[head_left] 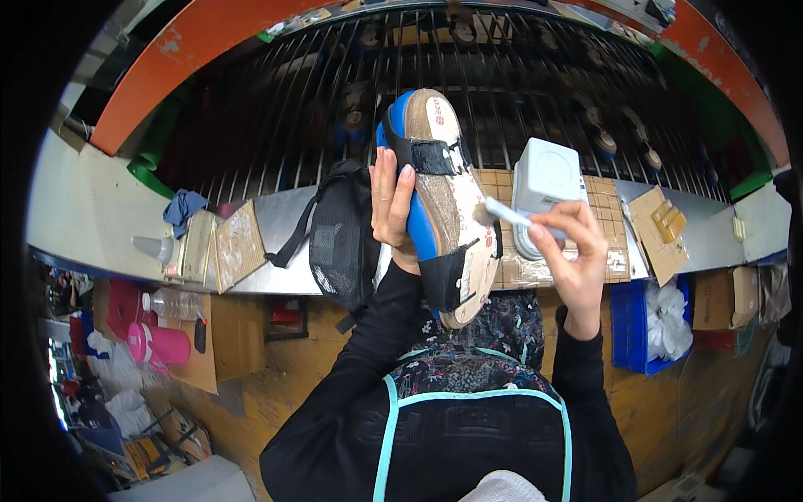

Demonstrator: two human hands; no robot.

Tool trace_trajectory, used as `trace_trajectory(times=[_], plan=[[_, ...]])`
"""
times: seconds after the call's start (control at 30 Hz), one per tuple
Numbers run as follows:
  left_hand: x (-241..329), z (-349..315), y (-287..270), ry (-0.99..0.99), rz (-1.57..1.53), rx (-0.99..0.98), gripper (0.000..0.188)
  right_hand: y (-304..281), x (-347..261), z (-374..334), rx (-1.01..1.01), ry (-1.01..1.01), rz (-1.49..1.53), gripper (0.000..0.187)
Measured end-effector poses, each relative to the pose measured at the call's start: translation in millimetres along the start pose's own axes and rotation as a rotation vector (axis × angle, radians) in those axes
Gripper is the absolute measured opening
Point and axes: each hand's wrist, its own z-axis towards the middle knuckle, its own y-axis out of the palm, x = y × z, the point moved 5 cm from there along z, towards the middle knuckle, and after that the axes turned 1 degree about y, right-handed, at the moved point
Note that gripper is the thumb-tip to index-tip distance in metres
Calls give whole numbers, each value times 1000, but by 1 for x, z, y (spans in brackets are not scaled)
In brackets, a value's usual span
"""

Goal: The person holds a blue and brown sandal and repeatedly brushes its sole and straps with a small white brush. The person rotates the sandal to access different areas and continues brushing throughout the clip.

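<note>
My left hand (393,201) is closed along the left side of an unfinished sandal (443,197) on a blue last, held tilted above the bench with its underside toward me. The underside is pale with red print and has a brown cork-like edge. Two black straps wrap onto it. Between the thumb and fingers of my right hand (577,247) is a pale-handled brush (510,214). Its tip is at the middle of the underside; whether it touches cannot be told. Just beyond that hand stands a white boxy container (548,171) with a rounded base.
Dark rollers or bars (276,125) run beyond the bench, with several sandals among them at the right. A black mesh bag (343,238) lies left of my arm. Cardboard (611,251) lies under the container. A blue crate (631,326) with white plastic sits low right; a pink jug (159,345) low left.
</note>
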Motion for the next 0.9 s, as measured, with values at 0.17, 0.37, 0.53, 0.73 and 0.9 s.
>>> trace_trajectory(times=[0.17,0.37,0.53,0.73,0.9], plan=[[-7,1,-4,145,158,-15,65,6,-3,-29,-73,70,156,13],[-4,-5,-7,8,60,53,31,15,0,-29,-9,30,54,14],[-6,-6,-8,18,74,32,30,14,-2,-21,35,-71,-86,17],[-11,-4,-8,8,74,16,30,12,0,-13,-105,-97,-94,18],[-10,-2,-6,-3,81,-10,32,12,8,-5,-25,-10,33,15]])
